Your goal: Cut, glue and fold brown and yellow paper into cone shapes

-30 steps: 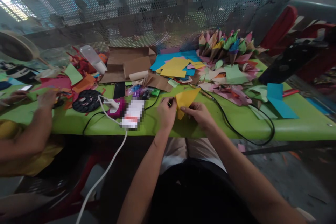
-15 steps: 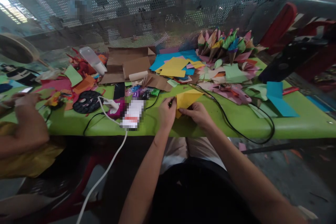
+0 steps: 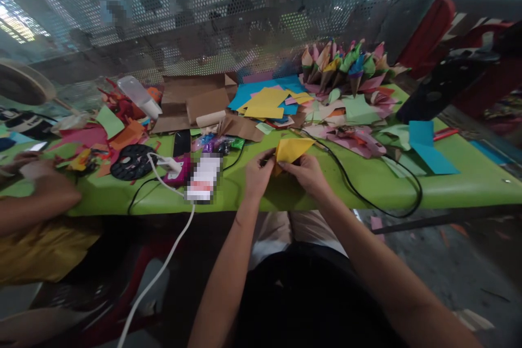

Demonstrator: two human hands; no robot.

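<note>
Between my two hands is a piece of yellow paper [image 3: 294, 149], partly folded or rolled, held just above the green table [image 3: 228, 190] near its front edge. My left hand [image 3: 259, 174] grips the paper's left side with bent fingers. On the lower right side, my right hand [image 3: 306, 172] pinches it, thumb on top. The fingers behind the paper are hidden. Left of my hands lies a phone [image 3: 205, 176], blurred out, beside a magenta power strip [image 3: 179, 171] with a white plug in it.
Yellow sheets [image 3: 265, 103] and brown paper [image 3: 207, 104] lie at the back. Several paper cones [image 3: 354, 70] stand at the back right. A black cable [image 3: 350, 187] loops right of my hands. A co-worker's arm [image 3: 44, 187] rests at the left. A dark bottle [image 3: 446, 84] leans at right.
The yellow paper has been turned and folded in further; its lower flap no longer hangs down below my fingers. Both hands stay on it. The view has shifted slightly.
</note>
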